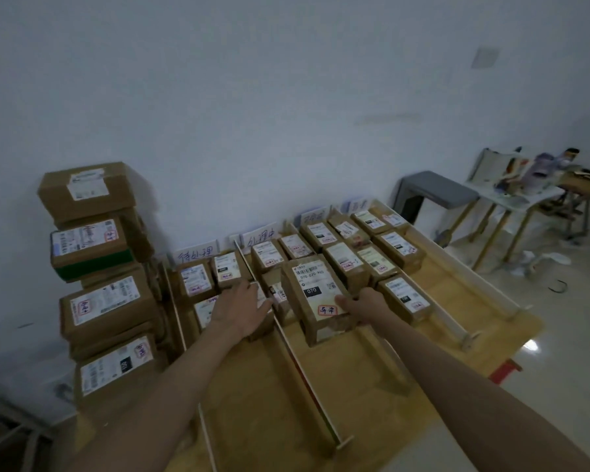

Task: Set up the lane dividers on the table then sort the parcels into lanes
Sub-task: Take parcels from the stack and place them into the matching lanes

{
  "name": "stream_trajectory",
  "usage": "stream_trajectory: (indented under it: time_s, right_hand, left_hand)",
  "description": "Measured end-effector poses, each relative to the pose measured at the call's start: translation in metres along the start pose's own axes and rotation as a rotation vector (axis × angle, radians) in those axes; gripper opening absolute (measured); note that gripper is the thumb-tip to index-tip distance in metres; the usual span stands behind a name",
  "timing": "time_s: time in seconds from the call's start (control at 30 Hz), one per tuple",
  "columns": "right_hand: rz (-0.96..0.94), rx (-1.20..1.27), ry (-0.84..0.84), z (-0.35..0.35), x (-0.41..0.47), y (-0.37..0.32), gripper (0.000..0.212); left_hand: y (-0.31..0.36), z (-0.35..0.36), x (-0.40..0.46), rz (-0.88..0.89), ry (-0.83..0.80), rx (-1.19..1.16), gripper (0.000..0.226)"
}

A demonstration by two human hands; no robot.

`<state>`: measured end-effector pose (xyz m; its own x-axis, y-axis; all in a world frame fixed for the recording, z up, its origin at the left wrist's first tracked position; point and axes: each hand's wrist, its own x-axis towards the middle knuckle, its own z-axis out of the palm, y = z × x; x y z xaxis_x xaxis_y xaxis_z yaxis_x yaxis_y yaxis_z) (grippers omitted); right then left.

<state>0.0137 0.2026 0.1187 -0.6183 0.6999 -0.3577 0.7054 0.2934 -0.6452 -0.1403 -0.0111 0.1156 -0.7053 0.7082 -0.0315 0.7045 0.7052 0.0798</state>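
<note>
Head view, step in hand: the right hand (360,306) grips the near right corner of a parcel marked 070 (315,296), held tilted above the second lane of the table (361,396); my reading is that it is about to be set down in that lane.
Right fingers: curled and clamped on the parcel's near edge, thumb on the label.
Left hand (242,310): laid flat, fingers straight and slightly apart, pressing on a parcel in the first lane, just beside the red-edged divider (298,352).
How to do it well: lower the 070 parcel flat, label up, into the bare near stretch of its lane, square to the parcels behind it. Keep its corners off the thin dividers, which look light enough to tip. The left hand steadying the neighbouring parcel beside the divider should help hold that rail in place.
Where the task's things are: sorted parcels lie label-up between the dividers at the far end of the table; unsorted ones stand at the left against the wall.
Dividers: five long rails, counting both outer ones, making four lanes.
Lane signs (198,255): four handwritten cards propped at the wall end.
Parcels in lanes: roughly fifteen; some are hidden behind the hands, so I cannot tell exactly.
Stack at left (99,267): four labelled tops show, with more boxes between them.
Beyond: a grey stool (436,192) and a cluttered side table (525,195).
</note>
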Motion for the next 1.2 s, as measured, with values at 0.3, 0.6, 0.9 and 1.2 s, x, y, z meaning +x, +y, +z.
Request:
stream_trajectory:
  time_s: [0.3, 0.6, 0.9, 1.2]
  right_hand:
    - [0.003, -0.002, 0.050, -0.082, 0.002, 0.098, 0.042]
    - [0.030, 0.068, 0.072, -0.158, 0.020, 0.177, 0.037]
    - [0.061, 0.013, 0.117, -0.213, 0.081, 0.210, 0.043]
    - [0.079, 0.034, 0.187, -0.272, 0.187, 0.226, 0.042]
  left_hand:
    - [0.127, 0.021, -0.001, 0.013, 0.024, 0.070, 0.055]
    - [0.234, 0.036, 0.003, 0.003, -0.031, 0.042, 0.057]
    - [0.300, 0.040, 0.065, 0.030, 0.027, 0.056, 0.057]
    - [0.342, 0.063, 0.177, 0.010, 0.059, 0.012, 0.063]
